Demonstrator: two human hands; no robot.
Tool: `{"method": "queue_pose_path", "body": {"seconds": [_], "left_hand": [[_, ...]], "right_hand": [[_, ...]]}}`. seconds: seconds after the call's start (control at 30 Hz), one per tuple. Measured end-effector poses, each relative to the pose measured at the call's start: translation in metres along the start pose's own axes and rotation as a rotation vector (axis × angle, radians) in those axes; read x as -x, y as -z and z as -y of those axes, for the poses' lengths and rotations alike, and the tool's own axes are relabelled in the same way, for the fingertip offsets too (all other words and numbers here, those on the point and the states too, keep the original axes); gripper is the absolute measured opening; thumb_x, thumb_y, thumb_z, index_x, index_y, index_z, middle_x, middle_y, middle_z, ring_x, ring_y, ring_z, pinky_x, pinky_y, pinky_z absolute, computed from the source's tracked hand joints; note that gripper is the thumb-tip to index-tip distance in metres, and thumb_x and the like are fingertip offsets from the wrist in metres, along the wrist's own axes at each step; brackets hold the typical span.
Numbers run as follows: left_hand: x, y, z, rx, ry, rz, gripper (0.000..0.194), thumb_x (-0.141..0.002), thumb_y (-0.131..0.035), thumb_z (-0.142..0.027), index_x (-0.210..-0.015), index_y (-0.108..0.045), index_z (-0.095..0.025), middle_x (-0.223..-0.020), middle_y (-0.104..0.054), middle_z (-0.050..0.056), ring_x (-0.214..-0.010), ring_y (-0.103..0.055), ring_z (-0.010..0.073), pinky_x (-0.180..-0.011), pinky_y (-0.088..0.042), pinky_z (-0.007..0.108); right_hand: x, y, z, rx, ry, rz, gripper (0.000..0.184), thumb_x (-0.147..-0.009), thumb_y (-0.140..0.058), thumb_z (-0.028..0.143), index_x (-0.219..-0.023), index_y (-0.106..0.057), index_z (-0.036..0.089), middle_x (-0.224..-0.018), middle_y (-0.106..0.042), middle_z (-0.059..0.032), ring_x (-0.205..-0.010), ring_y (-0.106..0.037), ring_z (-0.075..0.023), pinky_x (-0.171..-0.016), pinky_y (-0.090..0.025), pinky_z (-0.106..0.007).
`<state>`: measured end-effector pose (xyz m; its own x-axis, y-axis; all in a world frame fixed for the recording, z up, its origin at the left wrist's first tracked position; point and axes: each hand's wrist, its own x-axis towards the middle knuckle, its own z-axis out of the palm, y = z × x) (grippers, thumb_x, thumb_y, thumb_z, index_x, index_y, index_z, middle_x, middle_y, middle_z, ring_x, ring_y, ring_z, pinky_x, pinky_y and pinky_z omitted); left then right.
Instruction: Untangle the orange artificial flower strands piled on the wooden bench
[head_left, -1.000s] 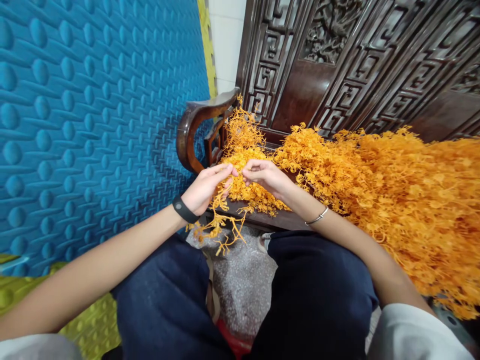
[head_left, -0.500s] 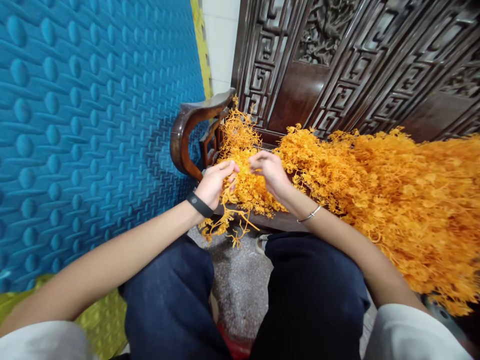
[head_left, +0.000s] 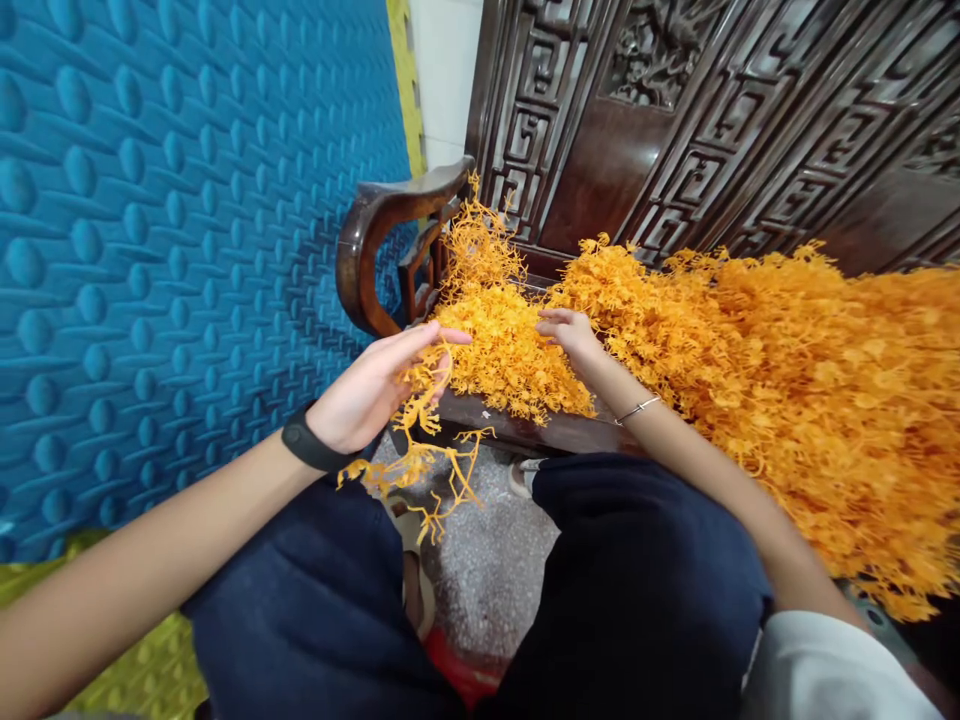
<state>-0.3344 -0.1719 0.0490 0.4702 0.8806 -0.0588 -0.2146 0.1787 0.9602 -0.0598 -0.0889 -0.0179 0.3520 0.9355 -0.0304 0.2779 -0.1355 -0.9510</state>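
Note:
My left hand (head_left: pixel 375 385), with a black wristband, is over my left knee with its fingers stretched forward. A branched orange plastic sprig (head_left: pixel 431 400) is held in it and dangles below the palm. My right hand (head_left: pixel 571 335), wearing a thin bangle, is over the near pile of loose yellow-orange plastic sprigs (head_left: pixel 502 345) on the wooden bench. Its fingers are loosely bent and apart, and I see nothing in them. Whether the fingertips touch the pile I cannot tell.
A big orange heap of sprigs (head_left: pixel 810 400) fills the bench to the right. Behind stands the carved dark wooden backrest (head_left: pixel 607 180); the curved armrest (head_left: pixel 360 250) is at the left. Blue padded matting (head_left: pixel 150 250) covers the left side. Below is grey speckled floor (head_left: pixel 495 570).
My left hand has drawn back left and toward me, the sprig hanging from it. My right hand has moved a little right, so the hands are farther apart.

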Motion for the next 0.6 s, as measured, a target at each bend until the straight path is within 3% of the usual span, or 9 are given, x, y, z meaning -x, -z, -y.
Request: {"method": "queue_pose_path", "body": {"seconds": [0.13,0.27,0.37,0.5,0.6], "left_hand": [[-0.003,0.002,0.0,0.028,0.087,0.022,0.036,-0.087,-0.049,-0.043,-0.101,-0.067,-0.015,-0.064,-0.056,0.001,-0.051,-0.05,0.0101,-0.051,-0.039,0.023],[-0.005,0.0,0.007,-0.018,0.147,0.0,0.029,-0.086,-0.053,-0.038,-0.089,-0.067,-0.013,-0.063,-0.056,0.0,-0.048,-0.047,0.0067,-0.048,-0.034,0.02],[-0.008,-0.003,0.012,0.025,0.202,-0.036,0.029,-0.086,-0.054,-0.039,-0.078,-0.065,-0.013,-0.062,-0.056,0.001,-0.05,-0.048,0.007,-0.047,-0.033,0.019],[-0.013,-0.006,0.017,0.099,0.237,-0.059,0.027,-0.085,-0.054,-0.039,-0.073,-0.062,-0.017,-0.056,-0.053,-0.002,-0.045,-0.044,0.0068,-0.044,-0.031,0.019],[-0.014,-0.007,0.016,0.097,0.211,-0.083,0.029,-0.085,-0.053,-0.043,-0.074,-0.063,-0.018,-0.059,-0.057,-0.002,-0.049,-0.048,0.0082,-0.046,-0.034,0.02]], "right_hand": [[0.022,-0.001,0.02,-0.034,0.176,0.135,0.02,-0.069,-0.061,0.014,-0.089,-0.065,0.016,-0.1,-0.065,-0.0075,-0.084,-0.06,-0.0145,-0.072,-0.048,-0.029],[0.066,-0.008,0.059,-0.084,0.405,0.5,0.014,-0.077,-0.063,0.026,-0.087,-0.066,0.017,-0.085,-0.067,-0.0038,-0.077,-0.061,-0.013,-0.075,-0.048,-0.03],[0.1,-0.017,0.085,0.032,0.683,0.685,0.014,-0.083,-0.06,0.03,-0.087,-0.066,0.018,-0.086,-0.066,-0.0028,-0.081,-0.06,-0.0128,-0.079,-0.047,-0.031],[0.123,-0.029,0.095,0.276,1.077,0.751,0.011,-0.087,-0.055,0.024,-0.086,-0.065,0.019,-0.091,-0.063,-0.0049,-0.09,-0.056,-0.0151,-0.084,-0.045,-0.033],[0.125,-0.037,0.088,0.401,1.152,0.73,0.013,-0.09,-0.049,0.019,-0.094,-0.061,0.018,-0.098,-0.061,-0.0072,-0.096,-0.054,-0.0169,-0.087,-0.044,-0.035]]}}
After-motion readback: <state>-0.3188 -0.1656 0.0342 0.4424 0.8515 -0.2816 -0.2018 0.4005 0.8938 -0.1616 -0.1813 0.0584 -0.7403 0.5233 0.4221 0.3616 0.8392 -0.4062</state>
